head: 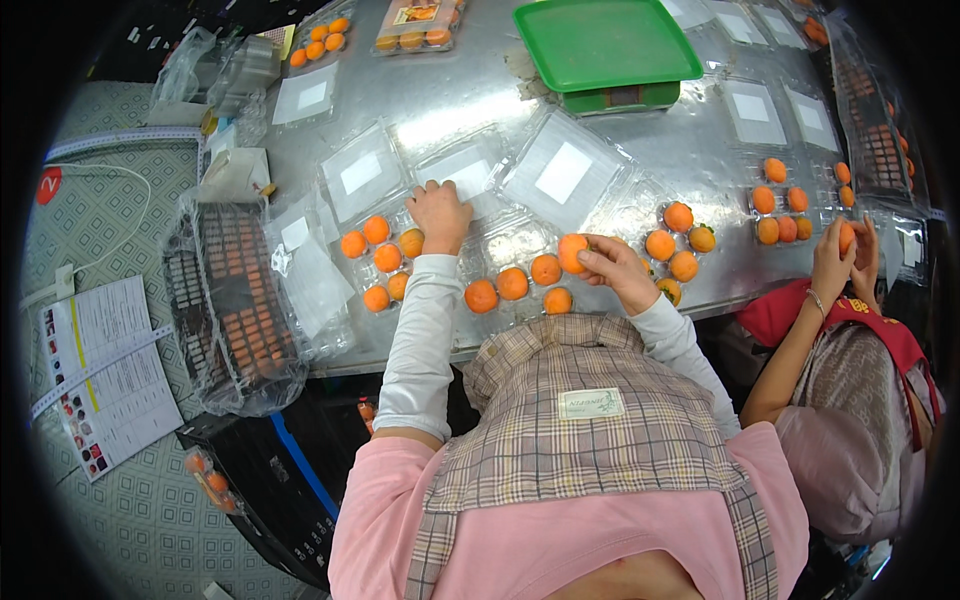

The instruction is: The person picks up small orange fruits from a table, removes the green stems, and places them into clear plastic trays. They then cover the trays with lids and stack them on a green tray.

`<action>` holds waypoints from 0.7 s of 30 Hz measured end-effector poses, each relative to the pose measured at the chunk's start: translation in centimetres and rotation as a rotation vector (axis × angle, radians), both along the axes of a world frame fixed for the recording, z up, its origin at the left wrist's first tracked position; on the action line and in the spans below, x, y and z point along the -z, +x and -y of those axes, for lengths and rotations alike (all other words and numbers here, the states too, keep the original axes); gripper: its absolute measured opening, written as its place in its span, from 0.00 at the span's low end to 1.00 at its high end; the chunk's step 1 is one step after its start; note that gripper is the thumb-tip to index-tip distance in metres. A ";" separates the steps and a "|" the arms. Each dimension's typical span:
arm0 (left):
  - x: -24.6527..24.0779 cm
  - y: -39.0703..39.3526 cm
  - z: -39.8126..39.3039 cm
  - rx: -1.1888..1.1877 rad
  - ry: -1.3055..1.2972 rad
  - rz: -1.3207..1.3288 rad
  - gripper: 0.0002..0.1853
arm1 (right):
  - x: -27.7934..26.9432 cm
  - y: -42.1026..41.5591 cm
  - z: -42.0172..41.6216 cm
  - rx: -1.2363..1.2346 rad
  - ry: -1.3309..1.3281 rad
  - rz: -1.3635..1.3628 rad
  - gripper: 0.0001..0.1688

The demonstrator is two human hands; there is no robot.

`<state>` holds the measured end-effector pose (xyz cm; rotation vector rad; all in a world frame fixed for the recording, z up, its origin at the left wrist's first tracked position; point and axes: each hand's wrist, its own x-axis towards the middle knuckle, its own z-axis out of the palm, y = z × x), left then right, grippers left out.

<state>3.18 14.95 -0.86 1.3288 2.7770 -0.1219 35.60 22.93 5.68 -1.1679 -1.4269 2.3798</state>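
Observation:
My right hand (619, 271) grips an orange persimmon (573, 253) over the near side of the steel table. Just below it, several persimmons (513, 284) sit in a clear plastic clamshell box. My left hand (440, 217) rests with bent fingers on the clear plastic by a box lid with a white pad (459, 174); whether it grips the plastic is unclear. Left of that wrist, another clamshell holds several persimmons (387, 258), and my forearm partly hides it. To the right of my right hand, more persimmons (679, 217) sit in a third box, some with green calyxes.
A green tray (611, 41) lies on a green-based object at the back. Bagged black crates (232, 292) stand at the table's left edge. At right, a co-worker's hands (836, 259) hold a persimmon beside filled boxes (776, 201). Filled packs (416, 30) lie at the far side.

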 end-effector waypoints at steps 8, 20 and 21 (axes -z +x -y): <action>2.1 0.5 -1.4 0.241 0.500 0.274 0.20 | -0.1 -0.2 0.2 -0.021 -0.004 -0.012 0.34; 0.9 0.8 -3.3 0.231 -0.098 0.360 0.42 | 0.8 0.4 -0.4 0.145 -0.246 -0.089 0.31; 0.7 0.7 -3.3 0.230 -0.091 0.367 0.42 | 0.9 0.6 -0.6 0.171 -0.346 -0.151 0.30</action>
